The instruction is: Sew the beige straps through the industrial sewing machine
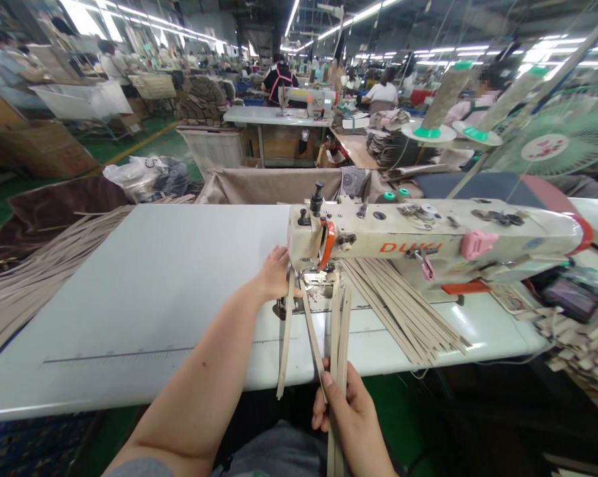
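Note:
My right hand (346,407) is closed around several narrow beige fabric strips (335,344) in front of the table's near edge. One of those strips slants up toward the needle area of a white sewing machine (363,232). My left hand (275,273) rests at the left side of the machine head, by the presser foot. Its fingers are partly hidden behind the head, so any grip there does not show. Another beige strip (287,338) hangs from beside that hand over the near edge.
A fan of beige strips (403,311) lies under the machine arm. More strips (45,278) drape over the table's left end. Thread cones (441,99) and a green fan (552,142) stand at right. A fabric-lined bin (274,185) sits behind the table (154,285).

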Motion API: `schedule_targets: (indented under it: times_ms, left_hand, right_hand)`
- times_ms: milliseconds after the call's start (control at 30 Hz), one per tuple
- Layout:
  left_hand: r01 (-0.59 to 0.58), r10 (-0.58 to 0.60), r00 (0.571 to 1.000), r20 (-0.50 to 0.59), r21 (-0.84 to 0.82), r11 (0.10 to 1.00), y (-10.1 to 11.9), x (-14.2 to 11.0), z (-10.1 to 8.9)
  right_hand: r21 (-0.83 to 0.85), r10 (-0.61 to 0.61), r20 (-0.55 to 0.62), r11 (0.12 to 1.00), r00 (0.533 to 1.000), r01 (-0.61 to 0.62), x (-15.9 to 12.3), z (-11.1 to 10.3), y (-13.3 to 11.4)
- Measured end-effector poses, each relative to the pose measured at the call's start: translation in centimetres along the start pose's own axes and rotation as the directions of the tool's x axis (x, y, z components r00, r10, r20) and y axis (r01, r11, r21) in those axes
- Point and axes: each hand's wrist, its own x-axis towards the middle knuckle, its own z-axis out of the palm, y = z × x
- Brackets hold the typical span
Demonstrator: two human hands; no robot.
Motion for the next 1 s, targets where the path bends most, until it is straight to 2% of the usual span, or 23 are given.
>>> schedule_targets:
  times_ms: [167, 267, 500, 700, 1000]
  left_hand:
    - [-0.005, 0.004, 1.000, 0.029, 0.033, 0.999, 0.3, 0.1, 0.0]
    - [0.023, -0.025, 0.999, 0.043, 0.036, 0.999, 0.6, 0.1, -0.3]
    - [0.025, -0.028, 0.997, 0.072, 0.042, 0.999, 1.2, -0.1, -1.0]
    - [0.023, -0.022, 0.998, 0.058, -0.021, 1.000, 1.4, -0.3, -1.4]
    - [-0.003, 0.000, 0.997, 0.071, 0.033, 0.999, 0.8, 0.1, -0.6]
  right_hand:
    - [0.063, 0.087, 0.054, 0.994, 0.995, -0.090, -1.9, -0.9, -2.4]
    - [0.091, 0.122, 0.081, 0.988, 0.989, -0.129, -2.6, -1.4, -3.0]
    - [0.007, 0.178, 0.092, 0.984, 0.980, -0.180, -2.9, -2.3, -2.2]
    - [-0.015, 0.173, 0.057, 0.985, 0.983, -0.173, -2.6, -2.4, -1.7]
    - [-0.025, 0.140, 0.015, 0.990, 0.990, -0.139, -2.7, -2.3, -1.8]
